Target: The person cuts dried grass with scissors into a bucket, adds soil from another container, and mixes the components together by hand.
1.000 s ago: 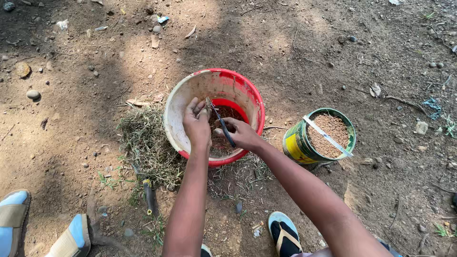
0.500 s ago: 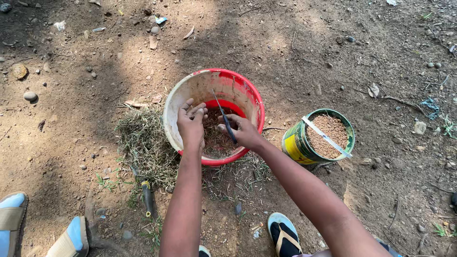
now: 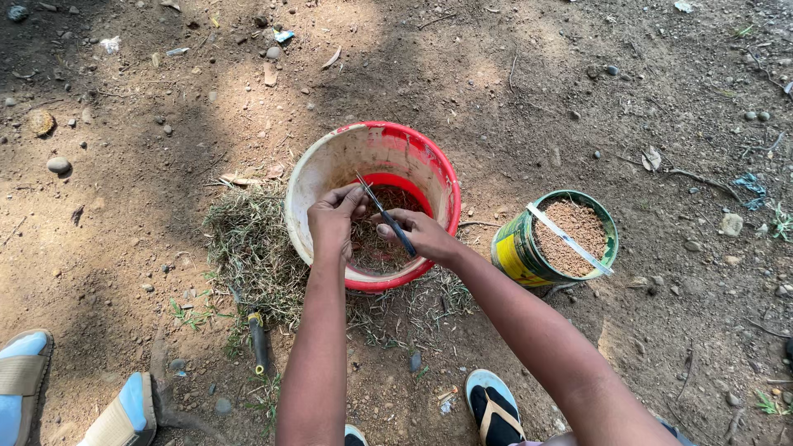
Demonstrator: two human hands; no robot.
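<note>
Red plastic bucket (image 3: 376, 202) sits on bare dirt ground (image 3: 124, 206), one of two containers; I see a green-and-yellow labelled can (image 3: 555, 239) of brown grain just right of it, apart. Over the bucket, my right hand (image 3: 421, 235) has its fingers closed around one dark knife (image 3: 387, 216), and my left hand (image 3: 334, 219) pinches dry grass against the blade. One grass pile (image 3: 248, 248) touches the bucket's left rim.
</note>
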